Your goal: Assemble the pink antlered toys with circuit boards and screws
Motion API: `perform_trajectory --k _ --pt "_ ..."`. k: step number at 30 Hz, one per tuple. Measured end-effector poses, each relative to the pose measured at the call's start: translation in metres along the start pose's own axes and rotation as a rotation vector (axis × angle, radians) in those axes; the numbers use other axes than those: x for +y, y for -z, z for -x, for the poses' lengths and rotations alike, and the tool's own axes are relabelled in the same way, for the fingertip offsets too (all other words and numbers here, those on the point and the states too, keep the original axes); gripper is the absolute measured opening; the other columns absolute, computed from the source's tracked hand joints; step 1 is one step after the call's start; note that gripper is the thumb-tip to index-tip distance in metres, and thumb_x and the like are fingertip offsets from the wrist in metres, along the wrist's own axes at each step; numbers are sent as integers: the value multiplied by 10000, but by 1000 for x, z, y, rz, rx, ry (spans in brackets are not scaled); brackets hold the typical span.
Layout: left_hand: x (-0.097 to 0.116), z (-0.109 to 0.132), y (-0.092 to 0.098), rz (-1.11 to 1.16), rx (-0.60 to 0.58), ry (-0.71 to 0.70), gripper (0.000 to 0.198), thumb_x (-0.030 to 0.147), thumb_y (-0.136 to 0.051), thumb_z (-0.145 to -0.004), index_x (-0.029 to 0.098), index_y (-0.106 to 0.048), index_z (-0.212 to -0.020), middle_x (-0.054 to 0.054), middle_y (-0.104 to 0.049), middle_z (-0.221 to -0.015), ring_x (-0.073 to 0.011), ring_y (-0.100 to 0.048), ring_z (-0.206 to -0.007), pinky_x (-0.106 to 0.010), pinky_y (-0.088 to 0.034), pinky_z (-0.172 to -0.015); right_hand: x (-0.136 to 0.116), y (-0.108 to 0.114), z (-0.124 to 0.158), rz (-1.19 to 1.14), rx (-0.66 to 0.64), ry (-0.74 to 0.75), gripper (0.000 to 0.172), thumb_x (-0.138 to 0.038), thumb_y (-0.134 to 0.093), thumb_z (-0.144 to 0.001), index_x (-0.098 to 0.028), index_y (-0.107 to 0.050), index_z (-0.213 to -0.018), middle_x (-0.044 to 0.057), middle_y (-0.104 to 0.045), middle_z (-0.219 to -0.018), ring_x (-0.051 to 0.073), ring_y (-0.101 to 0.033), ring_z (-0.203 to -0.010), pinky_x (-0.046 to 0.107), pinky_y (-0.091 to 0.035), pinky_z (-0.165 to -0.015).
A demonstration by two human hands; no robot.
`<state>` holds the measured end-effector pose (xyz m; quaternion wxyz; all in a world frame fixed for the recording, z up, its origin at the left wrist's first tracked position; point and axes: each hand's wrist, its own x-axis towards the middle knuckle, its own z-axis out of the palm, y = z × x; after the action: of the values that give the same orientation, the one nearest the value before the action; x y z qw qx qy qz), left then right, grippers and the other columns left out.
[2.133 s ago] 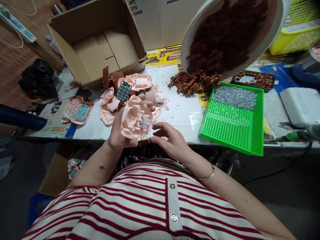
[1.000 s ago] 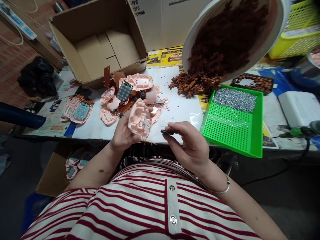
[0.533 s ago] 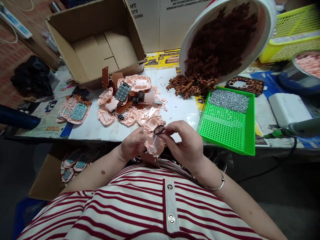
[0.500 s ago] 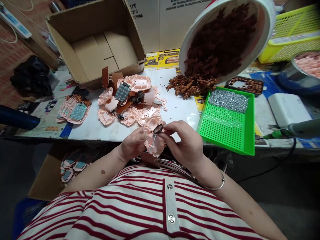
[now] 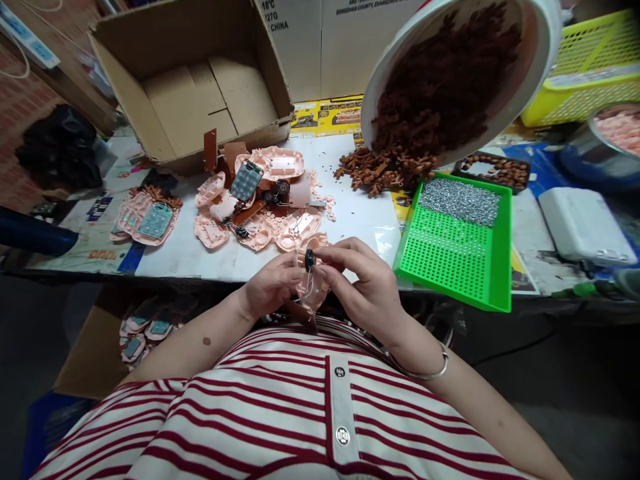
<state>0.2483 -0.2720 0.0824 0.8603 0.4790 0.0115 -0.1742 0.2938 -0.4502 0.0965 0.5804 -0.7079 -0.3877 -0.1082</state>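
My left hand (image 5: 273, 285) is closed around the edge of a pink plastic shell (image 5: 316, 291), held just off the front edge of the table. Between the thumb and fingers of my right hand (image 5: 367, 287) is a small round black speaker (image 5: 310, 259), turned edge-on over the shell. Thin wires run down from the speaker across the shell. Below them hangs a brown circuit board (image 5: 302, 315). A pile of pink shells (image 5: 257, 233), some with circuit boards and speakers, lies on the table beyond my hands.
At the back stands an open cardboard box (image 5: 190, 100). A white bucket (image 5: 543, 60) lies tipped, spilling brown plastic pieces (image 5: 385, 170). Right of my hands, a green perforated tray (image 5: 450, 257) holds small metal screws (image 5: 460, 201). More shells (image 5: 150, 223) lie left. An electric screwdriver (image 5: 600, 288) is at far right.
The speaker has turned from nearly face-on to edge-on in my right fingers, and the shell has tilted with my left hand. The screwdriver now shows farther right and lower.
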Motion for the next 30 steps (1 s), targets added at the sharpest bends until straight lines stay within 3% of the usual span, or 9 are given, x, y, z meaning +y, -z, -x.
perform_trajectory --k 5,9,17,20,23,26,30 --pt "2 -2 -3 -6 24 -28 425 431 -877 -679 151 -703 -949 -19 -630 -759 -122 -580 -638 -238 -455 -603 -2 -4 1 -151 39 -159 149 -205 -696 -910 -228 -743 -1050 9 -672 -857 121 -645 -743 262 -556 -642" --pt "3 -4 -5 -42 40 -61 390 394 -865 -701 147 -697 -951 -17 -641 -757 -119 -586 -632 -229 -443 -581 -1 -7 2 -248 59 -264 134 -230 -693 -908 -252 -768 -1017 27 -714 -889 142 -676 -815 297 -587 -718" --pt "2 -6 -7 -63 82 -107 432 397 -895 -677 159 -715 -989 -26 -693 -810 -133 -651 -725 -232 -518 -690 3 -20 5 -426 155 -418 119 -352 -725 -905 -247 -761 -949 29 -737 -922 156 -698 -853 323 -589 -792" --pt "1 -5 -8 -62 75 -122 451 437 -896 -668 163 -725 -982 -40 -710 -862 -141 -664 -754 -241 -531 -712 2 -16 7 -282 186 -273 69 -278 -680 -943 -238 -735 -955 25 -722 -893 154 -690 -832 308 -581 -747" --pt "1 -5 -4 -93 77 -179 488 510 -854 -703 171 -737 -1032 -77 -734 -953 -189 -695 -820 -303 -561 -769 -1 -2 8 2 227 29 140 -204 -636 -967 -258 -703 -1078 37 -718 -912 171 -673 -820 315 -575 -690" --pt "3 -5 3 -249 169 -383 614 496 -872 -687 210 -711 -1206 -111 -721 -1182 -256 -693 -1058 -368 -555 -929 -4 15 11 268 228 275 307 -176 -652 -953 -282 -647 -1241 48 -706 -893 193 -658 -797 327 -563 -649" --pt "13 -3 11 -555 296 -717 918 414 -968 -530 260 -635 -1372 -110 -608 -1402 -305 -546 -1329 -429 -431 -1149 -6 28 13 434 248 346 398 -176 -670 -940 -303 -610 -1313 52 -693 -874 212 -653 -766 360 -560 -663"
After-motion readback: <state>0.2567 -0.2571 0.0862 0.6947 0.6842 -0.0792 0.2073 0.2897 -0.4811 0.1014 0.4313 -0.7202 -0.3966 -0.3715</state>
